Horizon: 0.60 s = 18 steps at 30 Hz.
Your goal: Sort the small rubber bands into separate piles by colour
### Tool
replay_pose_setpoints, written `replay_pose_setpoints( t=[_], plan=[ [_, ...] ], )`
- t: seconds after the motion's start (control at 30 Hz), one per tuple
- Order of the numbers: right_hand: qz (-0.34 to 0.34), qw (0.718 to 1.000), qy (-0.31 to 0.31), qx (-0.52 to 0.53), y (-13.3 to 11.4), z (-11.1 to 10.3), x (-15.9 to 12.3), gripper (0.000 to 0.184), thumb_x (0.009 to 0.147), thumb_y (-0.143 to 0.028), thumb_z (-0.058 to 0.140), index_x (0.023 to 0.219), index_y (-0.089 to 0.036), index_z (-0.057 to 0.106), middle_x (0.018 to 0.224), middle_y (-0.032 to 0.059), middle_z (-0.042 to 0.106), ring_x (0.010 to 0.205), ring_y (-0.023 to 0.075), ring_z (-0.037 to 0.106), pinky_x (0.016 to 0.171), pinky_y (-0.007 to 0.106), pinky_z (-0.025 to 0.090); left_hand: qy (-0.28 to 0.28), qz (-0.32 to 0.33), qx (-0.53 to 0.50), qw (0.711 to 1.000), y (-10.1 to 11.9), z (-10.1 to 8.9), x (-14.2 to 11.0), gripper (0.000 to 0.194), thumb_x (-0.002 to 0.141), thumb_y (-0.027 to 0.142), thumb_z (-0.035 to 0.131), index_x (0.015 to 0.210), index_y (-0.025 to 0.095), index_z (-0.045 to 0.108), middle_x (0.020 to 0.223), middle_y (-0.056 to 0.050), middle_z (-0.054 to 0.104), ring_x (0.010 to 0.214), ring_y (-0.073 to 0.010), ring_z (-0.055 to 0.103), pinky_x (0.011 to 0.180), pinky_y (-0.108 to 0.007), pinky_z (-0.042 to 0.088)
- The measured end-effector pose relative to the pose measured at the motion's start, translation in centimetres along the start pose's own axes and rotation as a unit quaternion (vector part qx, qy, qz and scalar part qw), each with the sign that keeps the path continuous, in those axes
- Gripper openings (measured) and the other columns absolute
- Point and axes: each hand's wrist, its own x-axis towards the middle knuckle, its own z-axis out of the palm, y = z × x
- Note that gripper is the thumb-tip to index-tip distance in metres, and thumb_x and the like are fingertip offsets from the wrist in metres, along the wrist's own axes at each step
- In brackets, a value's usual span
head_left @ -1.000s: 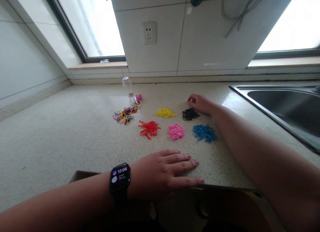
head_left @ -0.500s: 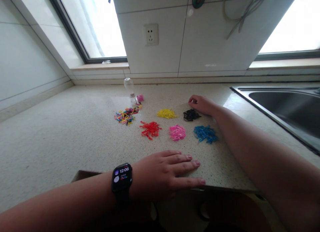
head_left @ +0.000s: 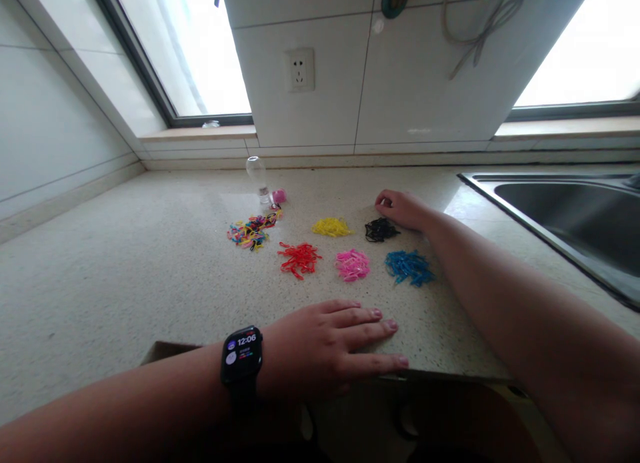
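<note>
My left hand [head_left: 327,343] lies flat at the counter's front edge, fingers spread, holding nothing; a black smartwatch [head_left: 242,355] is on its wrist. My right hand [head_left: 401,208] rests on the counter just behind a pile of black rubber bands [head_left: 382,230]. Its fingers are loosely curled in, and nothing shows in them. Nearby lie piles of yellow rubber bands [head_left: 332,227], red rubber bands [head_left: 299,260], pink rubber bands [head_left: 353,266] and blue rubber bands [head_left: 409,268]. Farther left is a mixed-colour heap of rubber bands [head_left: 249,232].
Behind the mixed heap are a clear bulb-shaped bottle [head_left: 257,176] and a pink cap [head_left: 279,196]. A steel sink [head_left: 483,183] is set into the counter [head_left: 125,276] on the right. A tiled wall with a socket [head_left: 299,70] rises at the back.
The whole view has shifted very slightly. Both hands and all the piles keep their places on the counter.
</note>
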Motion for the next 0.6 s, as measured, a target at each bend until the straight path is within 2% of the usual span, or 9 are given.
replay_pose_setpoints(
  t=[0.6],
  plan=[
    [-0.007, 1.0, -0.001, 0.006, 0.02, 0.07, 0.03, 0.02, 0.088, -0.033, 0.057, 0.102, -0.022, 0.067, 0.092, 0.0059, 0.073, 0.076, 0.0203, 0.063, 0.067, 0.031, 0.041, 0.025, 0.009, 0.023, 0.999, -0.03, 0.34, -0.08, 0.053, 0.101, 0.03, 0.051, 0.153, 0.026, 0.044, 0.161, -0.007, 0.041, 0.145, -0.0256, 0.043, 0.119, -0.043, 0.038]
  ],
)
